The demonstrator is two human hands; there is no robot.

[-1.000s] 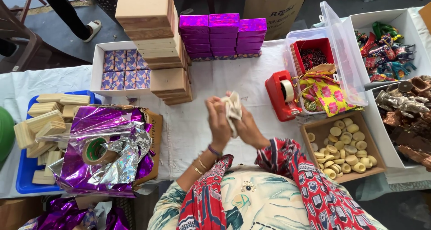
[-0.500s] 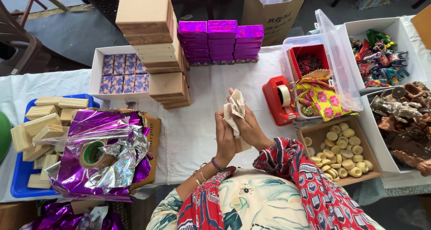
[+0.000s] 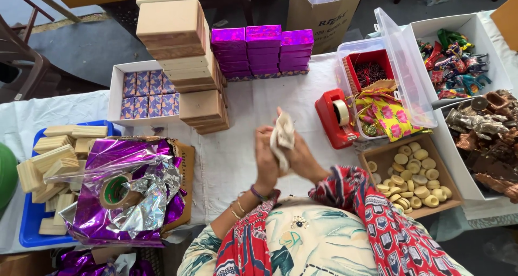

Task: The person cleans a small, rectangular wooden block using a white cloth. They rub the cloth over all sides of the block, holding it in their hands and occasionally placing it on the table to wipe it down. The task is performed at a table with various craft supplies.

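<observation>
A small beige crumpled cloth pouch (image 3: 283, 138) is held upright between both my hands above the white-covered table (image 3: 237, 163). My left hand (image 3: 266, 161) grips it from the left, with bangles on that wrist. My right hand (image 3: 302, 158) closes on it from the right, fingers wrapped around its lower part. Straight ahead stands a tall stack of tan cardboard boxes (image 3: 183, 55), and behind it rows of purple foil-wrapped boxes (image 3: 262, 50).
Left: purple foil sheets (image 3: 127, 190) with a tape roll (image 3: 114, 192), wooden blocks (image 3: 51, 160) on a blue tray. Right: a red tape dispenser (image 3: 335, 117), a clear bin (image 3: 399, 71) with yellow floral cloth, a tray of round beige pieces (image 3: 413, 173), boxes of figurines (image 3: 458, 60).
Both hands stayed together on the pouch and shifted slightly, turning and kneading it. The view tilted a little; the table's objects have not moved.
</observation>
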